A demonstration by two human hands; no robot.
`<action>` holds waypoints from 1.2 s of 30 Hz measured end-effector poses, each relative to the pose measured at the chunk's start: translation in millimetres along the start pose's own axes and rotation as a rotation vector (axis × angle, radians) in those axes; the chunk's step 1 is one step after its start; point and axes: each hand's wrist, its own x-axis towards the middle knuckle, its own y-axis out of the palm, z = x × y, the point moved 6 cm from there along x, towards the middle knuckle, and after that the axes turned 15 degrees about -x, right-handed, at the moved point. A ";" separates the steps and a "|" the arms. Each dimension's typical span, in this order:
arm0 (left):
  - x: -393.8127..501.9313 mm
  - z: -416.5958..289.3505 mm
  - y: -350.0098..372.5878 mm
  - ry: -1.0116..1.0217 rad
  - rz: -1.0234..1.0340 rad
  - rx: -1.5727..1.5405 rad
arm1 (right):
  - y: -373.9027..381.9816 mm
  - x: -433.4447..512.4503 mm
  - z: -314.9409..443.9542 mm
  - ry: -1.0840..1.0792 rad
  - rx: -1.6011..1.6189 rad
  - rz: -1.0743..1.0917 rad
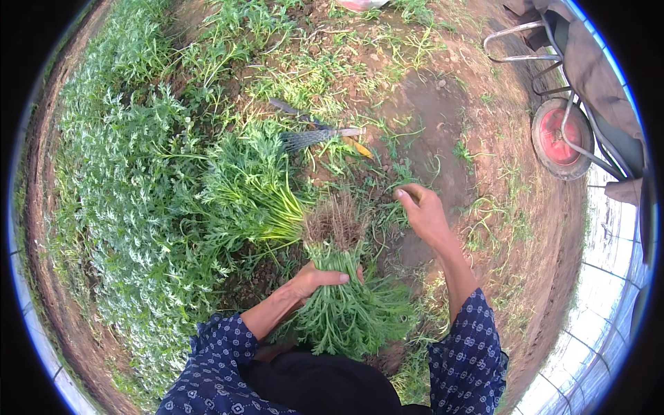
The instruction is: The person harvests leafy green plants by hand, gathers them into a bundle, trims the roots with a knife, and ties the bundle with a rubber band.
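Observation:
My left hand (320, 279) is closed around a bunch of leafy greens with feathery leaves (358, 311), its leaves towards my body. The bunch's brown, tangled roots (336, 223) point away from me. To the right of the roots, apart from them, my right hand (421, 207) is raised with thumb and forefinger together; whether anything is pinched there is too small to tell. A pile of similar greens (249, 192) lies just left of the roots, stems towards them. Beyond it lies a bundle of dark strips (311, 139), bound at one end, across a dark-bladed knife with a yellow handle (361, 149).
Dense standing greens (140, 207) fill the left side. Loose leaves and stems litter the brown soil (441, 109). A wheelbarrow with a red-hubbed wheel (563, 137) stands at upper right, before a translucent plastic sheet wall (607, 301). A pale object (360, 4) shows at the top edge.

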 end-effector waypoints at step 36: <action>49.5 17.8 93.9 -0.494 0.033 0.497 | 80.4 -336.6 -104.1 0.538 1.465 -0.175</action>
